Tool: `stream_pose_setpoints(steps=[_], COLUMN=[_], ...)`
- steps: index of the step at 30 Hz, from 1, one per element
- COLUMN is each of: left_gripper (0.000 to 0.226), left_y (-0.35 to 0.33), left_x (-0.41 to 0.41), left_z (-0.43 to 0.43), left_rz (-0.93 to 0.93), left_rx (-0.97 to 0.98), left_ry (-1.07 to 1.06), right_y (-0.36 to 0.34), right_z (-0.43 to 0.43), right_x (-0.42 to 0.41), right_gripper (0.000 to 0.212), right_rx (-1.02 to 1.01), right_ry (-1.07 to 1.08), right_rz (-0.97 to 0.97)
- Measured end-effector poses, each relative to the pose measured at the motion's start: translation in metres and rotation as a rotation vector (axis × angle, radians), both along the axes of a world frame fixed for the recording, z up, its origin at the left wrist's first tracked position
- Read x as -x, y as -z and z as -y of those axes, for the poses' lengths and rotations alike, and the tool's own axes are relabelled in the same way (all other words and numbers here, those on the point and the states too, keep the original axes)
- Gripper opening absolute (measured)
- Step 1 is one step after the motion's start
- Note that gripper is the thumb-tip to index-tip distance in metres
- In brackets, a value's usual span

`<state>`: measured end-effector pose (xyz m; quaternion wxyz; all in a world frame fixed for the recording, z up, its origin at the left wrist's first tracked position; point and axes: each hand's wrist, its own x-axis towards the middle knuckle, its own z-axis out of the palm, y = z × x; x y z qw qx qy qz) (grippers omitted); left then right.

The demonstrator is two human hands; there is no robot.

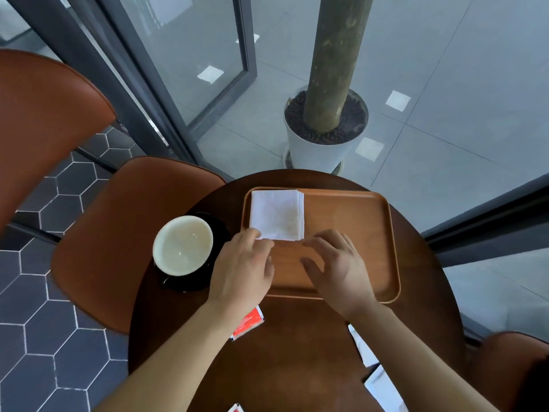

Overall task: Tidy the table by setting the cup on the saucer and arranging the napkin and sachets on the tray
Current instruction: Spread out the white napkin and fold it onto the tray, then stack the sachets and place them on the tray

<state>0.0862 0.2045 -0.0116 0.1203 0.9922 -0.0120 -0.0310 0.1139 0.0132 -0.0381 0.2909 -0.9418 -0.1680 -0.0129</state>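
Note:
A folded white napkin (277, 214) lies in the far left corner of the wooden tray (356, 221). My left hand (243, 270) hovers over the tray's left rim, fingertips touching the napkin's near left corner. My right hand (335, 264) is spread over the tray just below the napkin's near right corner, fingers relaxed. A white cup (182, 245) stands on a black saucer (219, 230) left of the tray. A red sachet (248, 322) lies on the table under my left wrist. White sachets (364, 347) (383, 388) lie near my right forearm. Another red sachet (236, 408) shows at the bottom edge.
The round dark wooden table (297, 367) is small. Brown chairs (127, 233) stand to the left, and another chair (511, 367) at the right. A white planter (320, 153) with a trunk stands on the floor beyond the table, beside glass panels.

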Motion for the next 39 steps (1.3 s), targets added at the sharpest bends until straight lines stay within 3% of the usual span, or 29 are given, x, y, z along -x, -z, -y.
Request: stream_pose_setpoints(steps=[9,15,21,29,39], left_gripper=[0.036,0.038,0.05,0.037,0.041], left_y=[0.014,0.028,0.031,0.04,0.046], left_x=[0.088,0.146,0.152,0.133,0.17], left_z=[-0.027,-0.058,-0.056,-0.033,0.014], left_rz=[-0.007,-0.028,-0.037,-0.009,-0.023], left_rx=[0.103,0.149,0.076,-0.032,0.087], left_ry=[-0.079,-0.02,0.147,0.151,0.061], right_y=[-0.003,0.004,0.009,0.024,0.027], right_z=[0.008,0.014,-0.036,-0.063,0.017], right_x=[0.079,0.171,0.237,0.256,0.21], right_gripper=[0.027,0.024,0.028,0.049,0.047], right_rx=[-0.021,0.017,0.079,0.324,0.35], right_ry=[0.056,0.16,-0.087,-0.281,0.153], right_rz=[-0.053,-0.083,-0.15,-0.115,-0.095])
